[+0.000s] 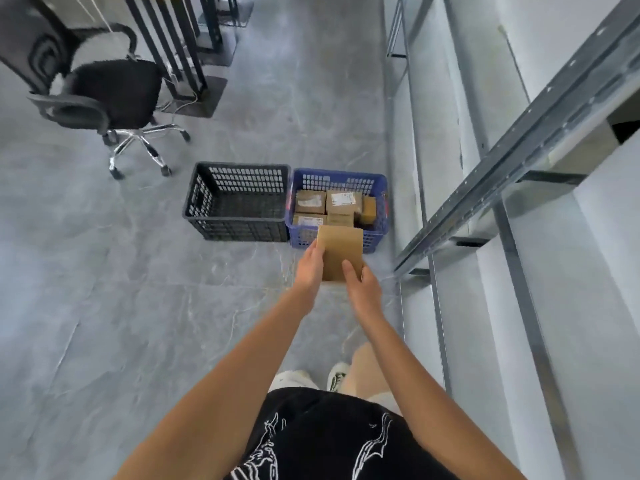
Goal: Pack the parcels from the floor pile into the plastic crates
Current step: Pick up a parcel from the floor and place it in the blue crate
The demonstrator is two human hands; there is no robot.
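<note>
From the head view, both hands grip a plain brown parcel (pixel 339 252) in the air near the blue crate (pixel 379 216): the left hand (pixel 309 268) at its left edge, the right hand (pixel 362 284) at its lower right. That crate holds several parcels (pixel 341 206), and the black crate (pixel 194 202) stands touching it on the left.

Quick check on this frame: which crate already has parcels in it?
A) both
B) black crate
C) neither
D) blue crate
D: the blue crate holds several cardboard parcels, while the black crate beside it shows only its bare mesh floor. One more parcel, the held parcel, is carried by the left hand and right hand in front of the blue crate.
</note>
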